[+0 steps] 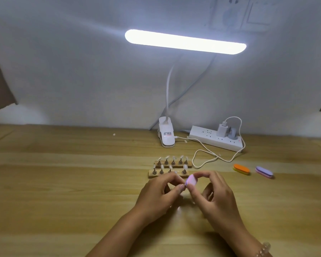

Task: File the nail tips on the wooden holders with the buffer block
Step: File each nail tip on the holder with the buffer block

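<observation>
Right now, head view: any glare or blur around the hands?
Head view: long white bar lamp blown out; left hand, right hand and small pink buffer block motion-soft; clear nail tips on light wooden holders tiny, barely resolved.

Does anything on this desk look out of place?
Only small things: the front wooden holder shows a gap in its row of nail tips, and a white speck lies loose on the table.

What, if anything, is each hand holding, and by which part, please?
The right hand pinches the lilac buffer block by its opposite edges, between thumb and forefinger. What the left hand pinches, if anything, cannot be told.
</observation>
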